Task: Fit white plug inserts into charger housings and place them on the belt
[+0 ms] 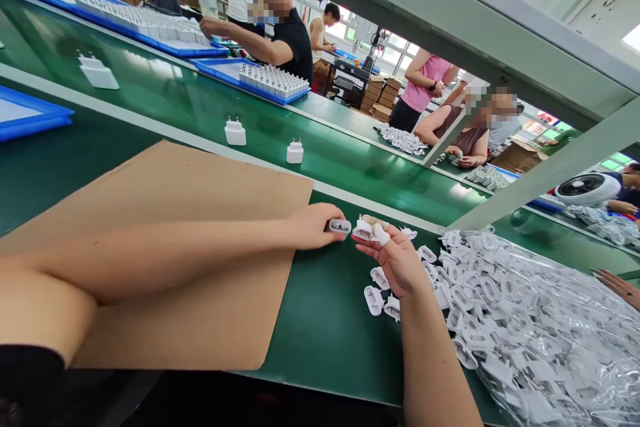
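Note:
My left hand (316, 225) is closed around a white charger housing (341, 227), whose open end faces right and shows dark parts inside. Just beside it, my right hand (393, 250) pinches a white plug cap (363, 229) with a pin pointing up. White covers wrap some fingertips of this hand. A small gap separates the two pieces. Below and right of my right hand, loose plug caps (373, 300) lie on the green table (330, 287). They run into a large heap of the same caps (530, 333), partly in clear plastic.
A cardboard sheet (200, 187) lies under my left arm. Beyond a pale rail, assembled chargers (295, 151) stand on a green conveyor belt (265, 127). Co-workers sit across it near blue trays (270, 90) of chargers. A slanted metal post (535, 163) rises at right, near another person's hand (617, 288).

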`<state>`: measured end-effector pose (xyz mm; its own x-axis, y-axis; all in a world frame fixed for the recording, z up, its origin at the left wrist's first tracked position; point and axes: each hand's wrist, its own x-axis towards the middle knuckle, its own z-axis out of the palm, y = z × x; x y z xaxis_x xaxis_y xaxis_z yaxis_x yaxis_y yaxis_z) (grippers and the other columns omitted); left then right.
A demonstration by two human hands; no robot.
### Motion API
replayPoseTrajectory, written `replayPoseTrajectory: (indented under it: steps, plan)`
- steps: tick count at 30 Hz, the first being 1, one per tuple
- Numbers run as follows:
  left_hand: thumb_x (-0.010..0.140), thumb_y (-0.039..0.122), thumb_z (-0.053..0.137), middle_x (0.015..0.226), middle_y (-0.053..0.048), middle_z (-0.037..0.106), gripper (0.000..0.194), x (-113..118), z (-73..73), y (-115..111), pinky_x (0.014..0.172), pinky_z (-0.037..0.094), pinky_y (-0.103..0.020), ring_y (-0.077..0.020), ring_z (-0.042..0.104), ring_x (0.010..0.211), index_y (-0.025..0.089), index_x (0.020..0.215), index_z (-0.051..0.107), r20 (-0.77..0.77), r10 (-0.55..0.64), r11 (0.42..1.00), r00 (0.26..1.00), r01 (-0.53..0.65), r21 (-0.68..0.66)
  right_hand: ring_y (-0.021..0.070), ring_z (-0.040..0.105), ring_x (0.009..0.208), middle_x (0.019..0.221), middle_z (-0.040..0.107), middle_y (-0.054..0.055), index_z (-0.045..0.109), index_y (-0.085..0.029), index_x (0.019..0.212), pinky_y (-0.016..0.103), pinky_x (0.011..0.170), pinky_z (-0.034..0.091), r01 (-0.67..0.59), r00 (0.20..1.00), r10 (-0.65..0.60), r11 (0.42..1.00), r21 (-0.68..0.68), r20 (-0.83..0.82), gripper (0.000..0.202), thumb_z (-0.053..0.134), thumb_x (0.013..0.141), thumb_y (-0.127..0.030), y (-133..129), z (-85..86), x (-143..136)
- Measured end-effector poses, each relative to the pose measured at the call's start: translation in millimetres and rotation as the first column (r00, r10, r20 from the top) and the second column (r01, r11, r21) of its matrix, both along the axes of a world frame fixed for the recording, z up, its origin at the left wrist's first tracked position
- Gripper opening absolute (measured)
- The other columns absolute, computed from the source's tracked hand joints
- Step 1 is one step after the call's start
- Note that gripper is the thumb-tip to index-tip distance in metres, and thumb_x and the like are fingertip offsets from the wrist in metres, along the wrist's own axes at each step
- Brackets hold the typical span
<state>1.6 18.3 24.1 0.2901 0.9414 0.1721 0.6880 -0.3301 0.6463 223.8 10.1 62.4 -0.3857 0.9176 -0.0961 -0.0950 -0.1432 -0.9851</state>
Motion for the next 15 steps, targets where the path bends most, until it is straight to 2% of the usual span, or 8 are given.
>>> replayPoseTrajectory:
  steps: [2, 4, 6, 9, 12, 15]
  plan:
    - [0.085, 0.046, 0.067, 0.102, -0.007, 0.073, 0.031, 7, -4.5, -24, 0.077, 0.05, -0.033, -0.0248, 0.066, 0.091, 0.021, 0.103, 0.071, 0.048, -0.038, 0.999, 0.998, 0.039, -0.028, 0.0228, 0.075, 0.089, 0.101, 0.076, 0.004, 0.071, -0.024, 0.105, 0.037, 0.083, 0.059, 0.047, 0.998, -0.048, 0.999, 0.027, 0.03, 0.048, 0.088, 0.066, -0.046, -2, -1.9, -3]
    - [0.083, 0.043, 0.071, 0.103, -0.007, 0.072, 0.031, 10, -10.5, -36, 0.078, 0.05, -0.033, -0.0247, 0.065, 0.093, 0.021, 0.105, 0.07, 0.109, -0.044, 0.998, 0.993, 0.048, -0.034, 0.0213, 0.074, 0.087, 0.092, 0.074, 0.0, 0.067, -0.026, 0.113, 0.036, 0.083, 0.059, 0.073, 0.996, -0.076, 0.995, 0.063, 0.051, 0.056, 0.09, 0.063, -0.039, -3, -4.0, -6]
    - [0.077, 0.04, 0.079, 0.105, -0.007, 0.07, 0.04, 10, -16.8, -37, 0.08, 0.05, -0.033, -0.0241, 0.064, 0.095, 0.021, 0.11, 0.069, 0.194, -0.026, 0.998, 0.981, 0.036, -0.047, 0.0207, 0.073, 0.088, 0.091, 0.073, -0.001, 0.066, -0.028, 0.119, 0.038, 0.086, 0.059, 0.074, 0.995, -0.077, 0.995, 0.061, 0.061, 0.063, 0.09, 0.062, -0.037, -3, -6.1, -8]
    - [0.074, 0.04, 0.084, 0.103, -0.005, 0.07, 0.042, 7, -23.7, -33, 0.079, 0.05, -0.032, -0.0228, 0.064, 0.093, 0.021, 0.109, 0.069, 0.283, -0.005, 0.996, 0.959, 0.031, -0.087, 0.0218, 0.073, 0.093, 0.097, 0.076, 0.003, 0.073, -0.023, 0.109, 0.041, 0.096, 0.056, 0.071, 0.993, -0.074, 0.997, 0.031, 0.093, 0.051, 0.09, 0.062, -0.038, -3, -10.1, -12]
    - [0.079, 0.036, 0.082, 0.099, -0.004, 0.071, 0.029, 1, -26.1, -29, 0.082, 0.049, -0.032, -0.0222, 0.063, 0.094, 0.021, 0.101, 0.071, 0.297, -0.081, 0.993, 0.952, 0.104, -0.063, 0.0229, 0.073, 0.093, 0.094, 0.078, 0.005, 0.076, -0.021, 0.097, 0.043, 0.1, 0.054, 0.109, 0.98, -0.12, 0.991, 0.074, 0.158, 0.042, 0.091, 0.061, -0.038, -4, -15.0, -16]
    - [0.08, 0.03, 0.081, 0.1, -0.004, 0.07, 0.029, -3, -26.0, -28, 0.089, 0.048, -0.033, -0.0227, 0.061, 0.1, 0.022, 0.105, 0.07, 0.302, -0.197, 0.977, 0.933, 0.212, -0.019, 0.0227, 0.073, 0.088, 0.092, 0.078, 0.005, 0.074, -0.021, 0.095, 0.042, 0.092, 0.057, 0.164, 0.954, -0.201, 0.971, 0.176, 0.221, 0.039, 0.09, 0.064, -0.039, -7, -18.9, -20]
